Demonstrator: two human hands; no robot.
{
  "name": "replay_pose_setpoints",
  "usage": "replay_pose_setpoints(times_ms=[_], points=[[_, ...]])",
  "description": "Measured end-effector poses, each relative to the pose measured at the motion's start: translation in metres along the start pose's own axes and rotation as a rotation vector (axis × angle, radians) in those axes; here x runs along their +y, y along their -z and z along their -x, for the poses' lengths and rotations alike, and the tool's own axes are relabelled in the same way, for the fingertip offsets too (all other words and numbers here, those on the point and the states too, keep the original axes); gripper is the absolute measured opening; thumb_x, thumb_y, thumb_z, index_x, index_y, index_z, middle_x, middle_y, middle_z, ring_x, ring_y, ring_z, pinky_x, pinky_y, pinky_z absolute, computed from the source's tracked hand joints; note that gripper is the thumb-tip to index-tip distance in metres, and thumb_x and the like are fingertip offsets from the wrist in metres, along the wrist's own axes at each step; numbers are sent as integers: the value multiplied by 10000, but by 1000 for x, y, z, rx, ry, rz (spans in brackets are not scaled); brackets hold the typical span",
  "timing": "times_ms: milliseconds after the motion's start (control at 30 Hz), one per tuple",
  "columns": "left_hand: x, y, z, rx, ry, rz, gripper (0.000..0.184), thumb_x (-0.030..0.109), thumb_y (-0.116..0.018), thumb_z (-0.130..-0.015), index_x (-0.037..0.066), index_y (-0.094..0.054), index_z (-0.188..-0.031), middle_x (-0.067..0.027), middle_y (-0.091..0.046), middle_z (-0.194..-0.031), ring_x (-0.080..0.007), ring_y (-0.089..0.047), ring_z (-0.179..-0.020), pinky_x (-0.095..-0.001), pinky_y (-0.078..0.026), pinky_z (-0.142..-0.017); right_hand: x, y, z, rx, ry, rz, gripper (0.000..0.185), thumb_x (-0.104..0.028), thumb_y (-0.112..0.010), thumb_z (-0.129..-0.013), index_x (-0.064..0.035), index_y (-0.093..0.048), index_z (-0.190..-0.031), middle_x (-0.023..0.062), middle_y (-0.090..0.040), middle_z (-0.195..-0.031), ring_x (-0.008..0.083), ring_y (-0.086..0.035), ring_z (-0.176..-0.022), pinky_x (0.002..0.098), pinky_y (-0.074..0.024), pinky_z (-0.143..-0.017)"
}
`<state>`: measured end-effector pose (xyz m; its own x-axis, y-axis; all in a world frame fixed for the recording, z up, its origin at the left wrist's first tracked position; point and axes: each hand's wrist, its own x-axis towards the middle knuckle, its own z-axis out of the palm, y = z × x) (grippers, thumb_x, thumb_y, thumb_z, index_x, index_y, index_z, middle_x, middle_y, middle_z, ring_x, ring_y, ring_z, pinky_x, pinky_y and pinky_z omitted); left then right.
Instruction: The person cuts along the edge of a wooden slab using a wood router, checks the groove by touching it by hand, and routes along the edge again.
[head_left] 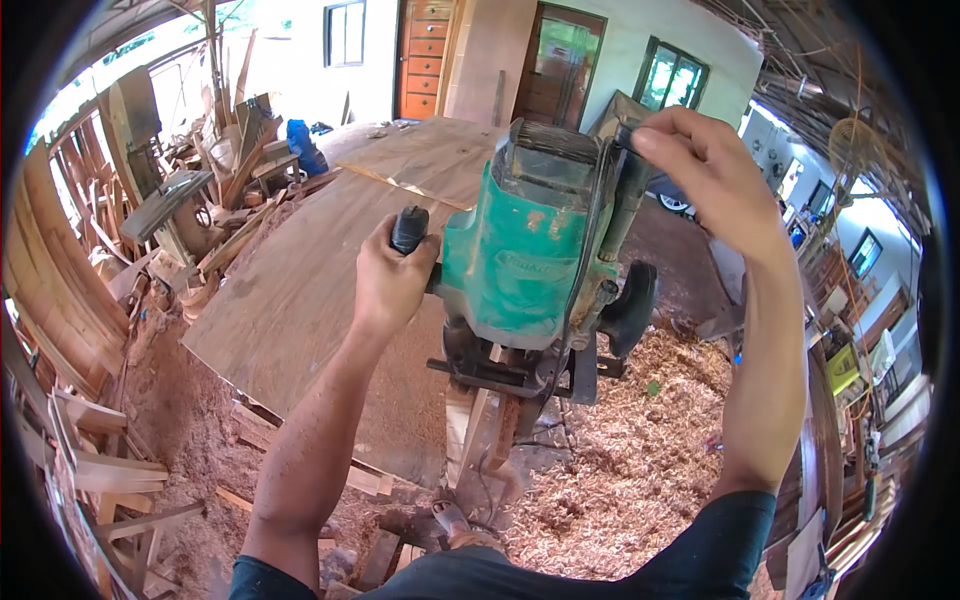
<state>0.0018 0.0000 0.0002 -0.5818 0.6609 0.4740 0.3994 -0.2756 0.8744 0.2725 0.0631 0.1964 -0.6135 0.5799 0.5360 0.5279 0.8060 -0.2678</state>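
Note:
A green plunge router with a dusty body and black base stands upright in front of me. My left hand is wrapped round its black left handle. At the top right of the router, my right hand has its fingers curled and thumb against a black knob on an upright rod. The router's other black handle is free, below my right hand. Beneath the base runs a narrow wooden piece; the router bit and its contact with the wood are hidden.
A large plywood sheet lies to the left and ahead. Wood shavings cover the ground at right. Scrap boards and timber crowd the left side. A power cord hangs below the router, near my foot.

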Motion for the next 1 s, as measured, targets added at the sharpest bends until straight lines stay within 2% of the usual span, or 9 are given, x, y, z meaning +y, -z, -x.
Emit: replay_pose_setpoints(times_ms=[67,167,333,467,567,700,733,933,1000], points=[[-2,-1,-1,13,0,-17,282,198,-668,-818,-50,-604,-936,-117,-607,-731,-186,-569,-689,-363,-488,-675,-31,-5,6,68,-224,359,482,-439,-616,-958,11,-679,-1116,58,-661,-874,144,-584,-830,317,-458,-727],[-3,0,-2,-7,-15,-8,294,208,-674,-816,-49,-608,-942,-124,-617,-738,-190,-574,-691,-364,-491,-679,-22,-5,5,113,-162,286,530,-477,-648,-925,43,-678,-1025,115,-680,-824,198,-614,-772,338,-478,-716],[1,2,-2,-14,13,1,297,220,-680,-817,-46,-605,-927,-130,-623,-739,-193,-581,-694,-367,-492,-682,18,-1,-9,83,239,-186,595,-520,-688,-876,72,-648,-845,186,-613,-664,278,-593,-608,386,-485,-628],[-4,-1,-2,-4,21,9,293,220,-678,-823,-43,-612,-932,-133,-630,-743,-203,-593,-696,-372,-495,-685,-21,-8,6,224,-39,315,598,-524,-696,-866,71,-656,-820,190,-618,-674,265,-603,-620,385,-485,-632],[1,2,0,-10,22,-8,291,221,-674,-826,-40,-619,-940,-135,-636,-748,-210,-604,-698,-375,-498,-689,-25,-10,6,229,-115,270,600,-531,-703,-856,66,-662,-807,202,-622,-687,272,-610,-631,378,-489,-636],[1,1,-1,-17,18,-4,284,213,-668,-829,-41,-622,-948,-135,-641,-754,-205,-607,-699,-371,-501,-687,10,-5,4,135,139,-263,475,-444,-637,-942,27,-695,-966,85,-623,-704,149,-603,-685,312,-476,-658],[4,1,0,-16,23,-2,283,212,-666,-829,-42,-622,-947,-136,-642,-754,-204,-608,-699,-370,-501,-685,12,8,1,-32,96,-173,422,-399,-605,-974,9,-697,-1030,34,-609,-718,102,-589,-718,290,-471,-673],[1,2,-1,-17,23,-2,281,206,-658,-831,-49,-618,-942,-137,-642,-748,-194,-610,-691,-362,-504,-670,-33,-20,10,258,-168,487,425,-410,-611,-970,4,-700,-1004,50,-640,-743,132,-584,-698,297,-459,-653],[2,2,0,-23,19,-16,252,196,-650,-835,-38,-611,-921,-99,-618,-743,-165,-578,-686,-345,-487,-650,-25,-12,10,191,-88,315,459,-433,-623,-957,21,-690,-962,78,-641,-721,155,-583,-665,312,-469,-649]])
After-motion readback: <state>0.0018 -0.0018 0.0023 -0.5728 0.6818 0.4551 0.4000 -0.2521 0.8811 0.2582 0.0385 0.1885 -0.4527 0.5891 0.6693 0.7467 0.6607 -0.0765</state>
